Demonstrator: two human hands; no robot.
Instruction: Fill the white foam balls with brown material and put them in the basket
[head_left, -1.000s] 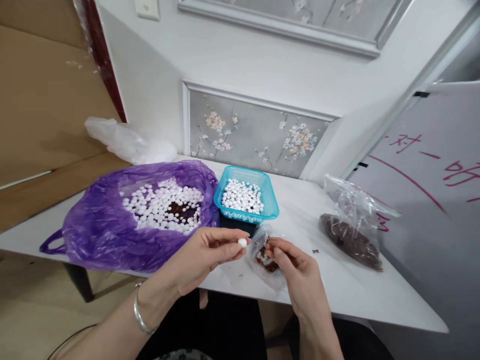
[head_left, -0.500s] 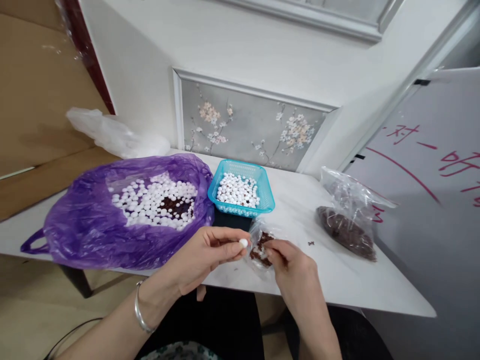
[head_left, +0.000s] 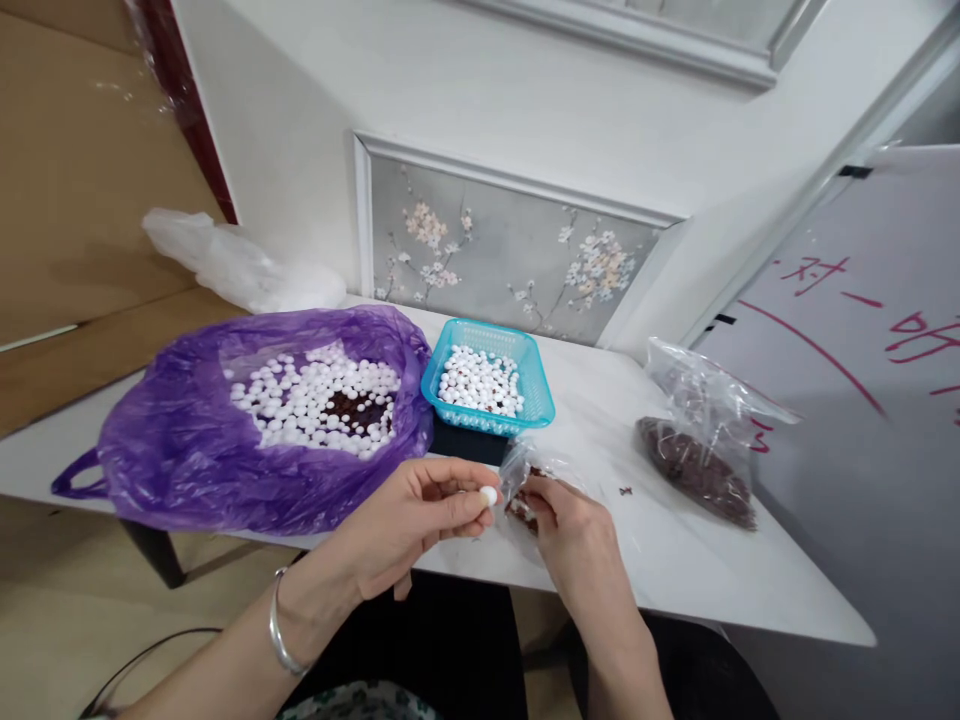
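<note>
Presently: white bead, roundish, no long axis, pinched between left hand fingers. Just right of it, right hand fingers reach into small clear bag of dark bits on the worktop; their grip is hidden.

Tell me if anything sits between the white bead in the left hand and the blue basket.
Nothing visible blocks it. The left hand pinches the white bead at its fingertips, and the blue basket lies just beyond, top open. Only the dark block under the basket's front and bare table lie between them. The right hand works the small clear bag alongside.
</note>
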